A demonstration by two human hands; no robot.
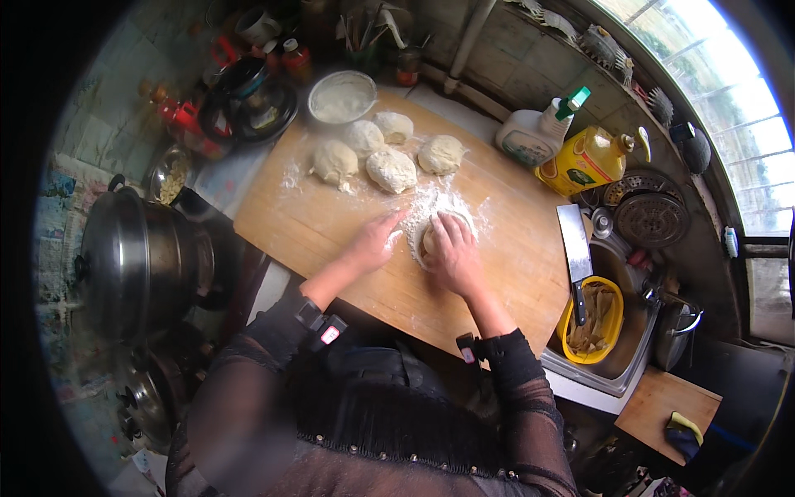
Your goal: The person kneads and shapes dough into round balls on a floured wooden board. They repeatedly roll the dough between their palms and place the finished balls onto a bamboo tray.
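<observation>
On a large wooden board [335,239], my right hand [456,255] presses down over a piece of dough [429,239], which it partly covers. Loose white flour [428,205] lies around that piece. My left hand [376,239] rests at the flour's left edge, fingers apart, with floury fingertips and nothing held. Farther back on the board sit several rounded dough lumps [391,170], dusted with flour. Behind them stands a metal bowl [342,98] of flour.
A cleaver [574,242] lies at the board's right edge, its handle over a yellow basin [616,323] in the sink [621,382]. An oil jug [584,161] and a white bottle [528,133] stand behind right. At left are a large steel pot [143,261] and dark lids [261,112].
</observation>
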